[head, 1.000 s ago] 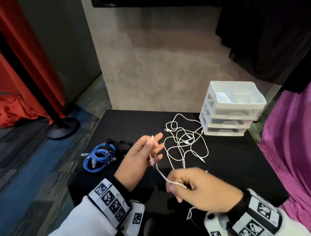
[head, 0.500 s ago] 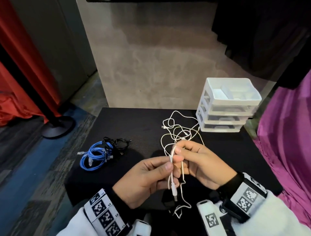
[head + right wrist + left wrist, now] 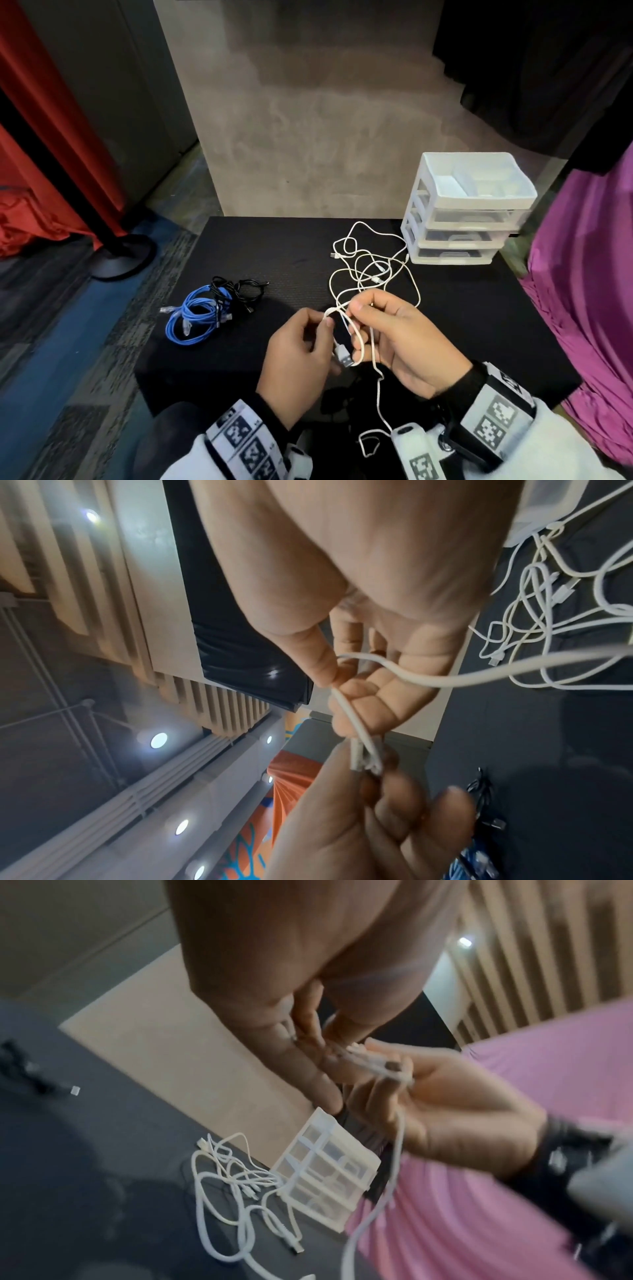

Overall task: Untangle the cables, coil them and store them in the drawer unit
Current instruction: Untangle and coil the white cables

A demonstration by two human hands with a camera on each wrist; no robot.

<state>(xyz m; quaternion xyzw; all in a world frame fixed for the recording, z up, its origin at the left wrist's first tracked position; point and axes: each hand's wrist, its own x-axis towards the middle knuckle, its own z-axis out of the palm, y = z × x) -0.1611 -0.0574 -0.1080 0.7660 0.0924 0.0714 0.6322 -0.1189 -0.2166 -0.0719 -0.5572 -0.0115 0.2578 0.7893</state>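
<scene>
A white cable (image 3: pixel 356 337) is held between both hands above the near middle of the black table (image 3: pixel 284 246). My left hand (image 3: pixel 327 317) pinches a folded bend of it between thumb and forefinger. My right hand (image 3: pixel 358 320) grips a loop of it, and the USB plug (image 3: pixel 344 359) hangs between the hands. The cable's tail drops toward my lap. More white cables (image 3: pixel 373 270) lie tangled on the table beyond the hands. The right wrist view shows my right hand (image 3: pixel 337 681) pinching the cable (image 3: pixel 359 734).
A white three-drawer unit (image 3: pixel 469 219) stands at the table's far right, its drawers closed, touching the tangle. A coiled blue cable (image 3: pixel 195 317) and a black cable (image 3: pixel 243 291) lie at the left. Pink cloth (image 3: pixel 589 308) hangs right of the table.
A second ago my hands were apart with the cable stretched between them. They have come together, and the cable now hangs folded in a loop held by both.
</scene>
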